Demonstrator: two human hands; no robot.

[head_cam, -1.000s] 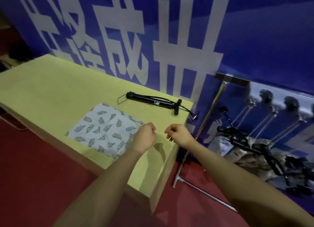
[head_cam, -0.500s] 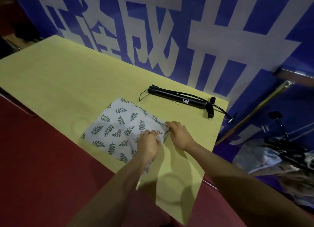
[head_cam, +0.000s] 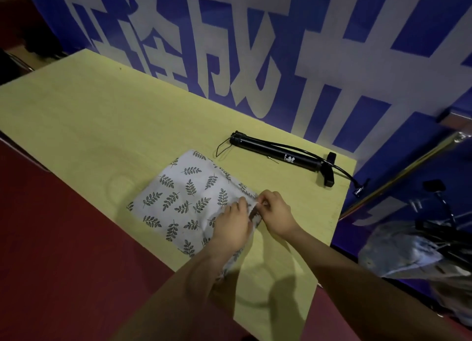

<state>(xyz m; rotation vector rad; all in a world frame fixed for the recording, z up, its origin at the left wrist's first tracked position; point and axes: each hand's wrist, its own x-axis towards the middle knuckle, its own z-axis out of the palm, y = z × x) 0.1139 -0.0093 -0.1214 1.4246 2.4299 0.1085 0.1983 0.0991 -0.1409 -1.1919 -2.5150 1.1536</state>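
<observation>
A: Where do we find the leaf-print cover?

B: We see it lying flat on the yellow table, close to the near edge and toward the right end. One corner points at the far edge, and its lower right part is under our wrist.

A: And what are our hands doing?

B: Our left hand lies on the cover at its right edge, with the fingers curled and gripping the fabric there. Our right hand comes in from the right and pinches the same edge between thumb and fingers. The two hands nearly touch, and we see a dark slit in the fabric between them. We cannot tell what is inside it.

A: What else do we see on the table?

B: A black pump lies along the far edge by the far right corner, just beyond the cover and not touching it. Its hose runs off over the right edge. Behind the table hangs a blue banner with large white characters, and a dark red floor lies before the near edge.
</observation>
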